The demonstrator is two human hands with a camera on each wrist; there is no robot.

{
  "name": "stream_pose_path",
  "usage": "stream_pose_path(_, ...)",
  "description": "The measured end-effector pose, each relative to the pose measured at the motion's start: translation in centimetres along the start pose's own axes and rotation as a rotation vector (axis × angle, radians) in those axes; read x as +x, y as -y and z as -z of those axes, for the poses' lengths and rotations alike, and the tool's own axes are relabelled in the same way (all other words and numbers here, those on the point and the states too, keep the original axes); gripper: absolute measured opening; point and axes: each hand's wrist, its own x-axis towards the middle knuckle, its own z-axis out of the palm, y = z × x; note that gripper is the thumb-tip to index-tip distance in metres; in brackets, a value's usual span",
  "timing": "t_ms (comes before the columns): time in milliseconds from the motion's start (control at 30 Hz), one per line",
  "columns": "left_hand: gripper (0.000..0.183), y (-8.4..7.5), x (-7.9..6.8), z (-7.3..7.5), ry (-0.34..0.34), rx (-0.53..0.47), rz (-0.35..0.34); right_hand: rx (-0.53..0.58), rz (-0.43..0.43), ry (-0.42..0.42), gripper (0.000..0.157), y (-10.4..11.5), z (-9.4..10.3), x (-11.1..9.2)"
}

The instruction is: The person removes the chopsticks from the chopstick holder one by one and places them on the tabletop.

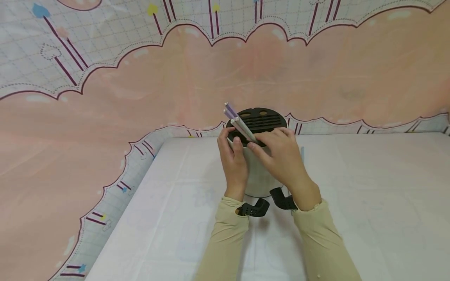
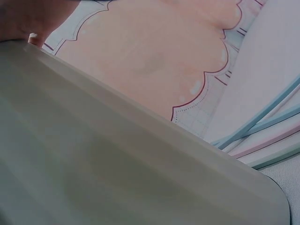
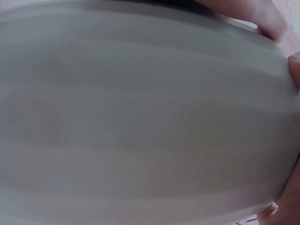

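The work looks part-way along: a small bundle of purple and greyish sticks (image 1: 243, 130) slants up from the dark slotted top (image 1: 268, 121) of a pale container (image 1: 260, 175), while blue, pink and green loose sticks (image 2: 260, 113) lie outside it, on the white table (image 1: 379, 203). The left hand (image 1: 233, 160) is curled round the container's left side, thumb toward the front and fingertips at the rim. The right hand (image 1: 283, 156) reaches over the front edge, thumb and forefinger closed about the bundle's lower part — whether those sticks already pass through an opening I cannot tell, as the fingers cover the spot. Settling this bundle seems unfinished — and the loose ones, untouched by either hand, appear left over.
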Motion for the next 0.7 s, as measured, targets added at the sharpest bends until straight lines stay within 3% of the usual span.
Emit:
stream_pose_path(467, 0.044, 0.4, 0.51, 0.01, 0.001, 0.006, -0.037, 0.109, -0.076, -0.161, 0.015, -0.39, -0.55, 0.4)
stream_pose_path(600, 0.045, 0.54, 0.64, 0.05, 0.001, 0.006, -0.052, 0.162, -0.156, -0.2, 0.016, -0.58, -0.3, 0.46)
stream_pose_path(700, 0.041, 0.56, 0.68, 0.01, 0.008, 0.011, -0.027, 0.239, -0.246, -0.218, 0.018, -0.62, 0.0, 0.42)
